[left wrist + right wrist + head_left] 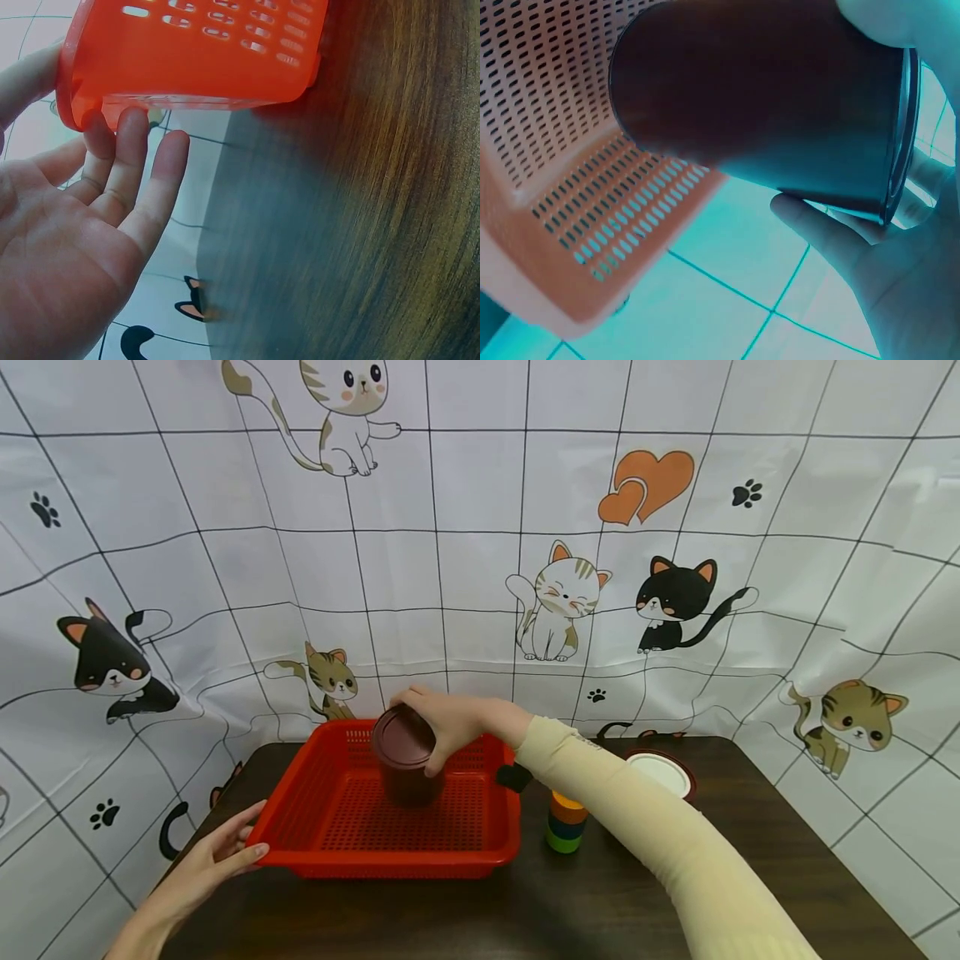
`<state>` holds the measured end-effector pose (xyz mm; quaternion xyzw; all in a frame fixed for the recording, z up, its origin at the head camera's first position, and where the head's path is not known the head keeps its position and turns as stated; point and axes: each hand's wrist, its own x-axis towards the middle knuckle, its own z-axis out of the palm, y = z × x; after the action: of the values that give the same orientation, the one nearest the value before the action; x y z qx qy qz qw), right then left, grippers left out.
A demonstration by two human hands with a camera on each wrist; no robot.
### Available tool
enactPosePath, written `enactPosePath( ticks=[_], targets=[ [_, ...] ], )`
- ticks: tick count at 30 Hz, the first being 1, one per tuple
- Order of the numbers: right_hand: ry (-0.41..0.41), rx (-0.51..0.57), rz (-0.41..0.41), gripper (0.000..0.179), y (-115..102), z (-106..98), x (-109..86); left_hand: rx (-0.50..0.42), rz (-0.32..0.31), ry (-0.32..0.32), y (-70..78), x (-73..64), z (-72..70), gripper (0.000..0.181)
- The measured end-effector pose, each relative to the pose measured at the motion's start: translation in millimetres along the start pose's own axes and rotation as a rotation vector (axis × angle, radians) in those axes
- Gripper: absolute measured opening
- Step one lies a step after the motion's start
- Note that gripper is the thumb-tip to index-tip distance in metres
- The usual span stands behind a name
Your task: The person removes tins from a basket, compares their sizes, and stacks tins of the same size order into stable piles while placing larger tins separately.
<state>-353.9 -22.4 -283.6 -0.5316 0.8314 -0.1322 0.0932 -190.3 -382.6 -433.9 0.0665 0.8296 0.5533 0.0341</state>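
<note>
A dark brown cylindrical canister (411,783) with a flat lid is over the floor of a red plastic basket (390,863), tilted slightly. My right hand (450,718) grips it from above near the lid, thumb on one side and fingers on the other. The right wrist view shows the canister (757,97) lengthwise, its lower end toward the perforated basket (540,82). At the basket's front left corner, my left hand (213,856) holds the rim. Seen from the left wrist, the thumb lies over the rim and the fingertips (171,154) reach underneath.
Right of the basket stands a small stack of orange, dark blue and green pieces (566,822). Behind my right forearm is a white round thing with a dark red rim (662,773), partly covered. A cat-printed sheet (480,568) hangs behind the dark wooden table (360,918).
</note>
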Motion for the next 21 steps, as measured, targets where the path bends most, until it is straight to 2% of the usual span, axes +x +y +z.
enactPosePath(
  ticks=[8, 15, 21],
  targets=[
    [0.010, 0.076, 0.016, 0.100, -3, -26, -20.1, -0.001, 0.019, 0.001, -0.9, 1.1, 0.4, 0.063],
    [-0.025, 0.039, 0.008, 0.099, 0, -40, -34.2, -0.008, 0.021, -0.011, -0.9, 1.9, 0.5, 0.063],
    [-0.046, 0.045, 0.039, 0.093, -3, -51, -46.9, -0.011, 0.006, -0.004, -1.4, 1.3, 1.1, 0.062]
  ],
)
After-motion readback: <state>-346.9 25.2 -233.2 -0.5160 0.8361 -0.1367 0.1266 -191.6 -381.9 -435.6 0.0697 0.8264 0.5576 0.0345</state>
